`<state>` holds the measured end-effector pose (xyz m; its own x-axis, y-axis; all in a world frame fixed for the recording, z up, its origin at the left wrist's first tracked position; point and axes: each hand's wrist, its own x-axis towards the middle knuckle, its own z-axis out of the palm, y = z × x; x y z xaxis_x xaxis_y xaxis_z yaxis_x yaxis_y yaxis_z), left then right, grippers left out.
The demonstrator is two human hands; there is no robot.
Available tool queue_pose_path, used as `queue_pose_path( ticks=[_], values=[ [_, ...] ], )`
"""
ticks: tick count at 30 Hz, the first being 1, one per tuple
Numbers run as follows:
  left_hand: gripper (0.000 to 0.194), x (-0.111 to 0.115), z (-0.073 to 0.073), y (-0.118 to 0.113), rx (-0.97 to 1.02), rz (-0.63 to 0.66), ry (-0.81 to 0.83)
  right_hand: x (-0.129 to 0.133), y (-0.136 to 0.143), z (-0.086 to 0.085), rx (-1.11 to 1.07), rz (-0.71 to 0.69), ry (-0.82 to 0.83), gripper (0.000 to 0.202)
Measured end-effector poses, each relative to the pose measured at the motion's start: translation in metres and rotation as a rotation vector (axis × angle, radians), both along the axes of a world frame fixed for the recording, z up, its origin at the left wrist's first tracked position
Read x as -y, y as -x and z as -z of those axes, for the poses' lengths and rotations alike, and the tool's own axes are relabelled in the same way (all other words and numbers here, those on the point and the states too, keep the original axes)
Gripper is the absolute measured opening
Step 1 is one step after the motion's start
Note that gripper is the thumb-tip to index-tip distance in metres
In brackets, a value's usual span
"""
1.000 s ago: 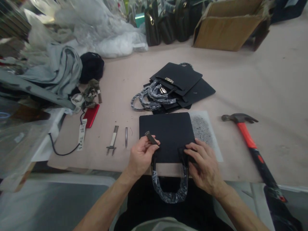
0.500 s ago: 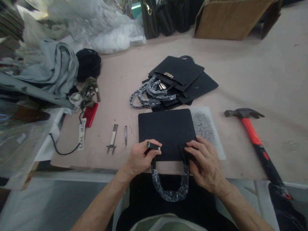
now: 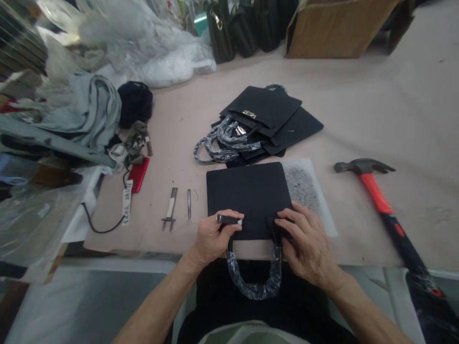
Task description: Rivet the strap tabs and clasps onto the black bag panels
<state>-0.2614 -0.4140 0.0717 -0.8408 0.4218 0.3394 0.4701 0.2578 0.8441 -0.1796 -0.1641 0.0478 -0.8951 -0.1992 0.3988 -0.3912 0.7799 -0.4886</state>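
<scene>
A black panel [image 3: 247, 188] lies flat at the table's front edge. A handle wrapped in clear plastic [image 3: 255, 290] hangs from its near side, over the edge. My left hand [image 3: 215, 236] is closed at the panel's lower left, on a dark strap end [image 3: 227, 220] with a pale tip that is raised from the panel. At the lower right, my right hand [image 3: 304, 239] presses its bent fingers on the other handle end [image 3: 273, 229]. Part of that end is hidden beneath the fingers.
Black panels with wrapped handles [image 3: 265, 110] are piled behind. A hammer [image 3: 376, 193] lies at right, a speckled sheet [image 3: 304, 186] beside the panel. A forked tool [image 3: 170, 210], metal rod [image 3: 189, 203] and red object [image 3: 139, 174] lie left. Farther back are plastic bags [image 3: 165, 57] and a cardboard box [image 3: 333, 31].
The strap end in my left hand has tilted slightly, its pale tip now a little farther right. My right hand stays in place. The camera view has shifted slightly.
</scene>
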Motion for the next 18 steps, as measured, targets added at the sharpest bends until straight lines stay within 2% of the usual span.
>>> queue_pose_path(
  ticks=[8,18],
  values=[
    [0.01,-0.007,-0.001,-0.002,-0.029,-0.024,0.021,0.0,-0.001,0.001,0.004,0.004,0.0,0.034],
    [0.006,-0.012,0.005,-0.003,-0.169,-0.031,0.083,-0.002,-0.002,0.0,0.007,0.008,0.005,0.035]
  ],
)
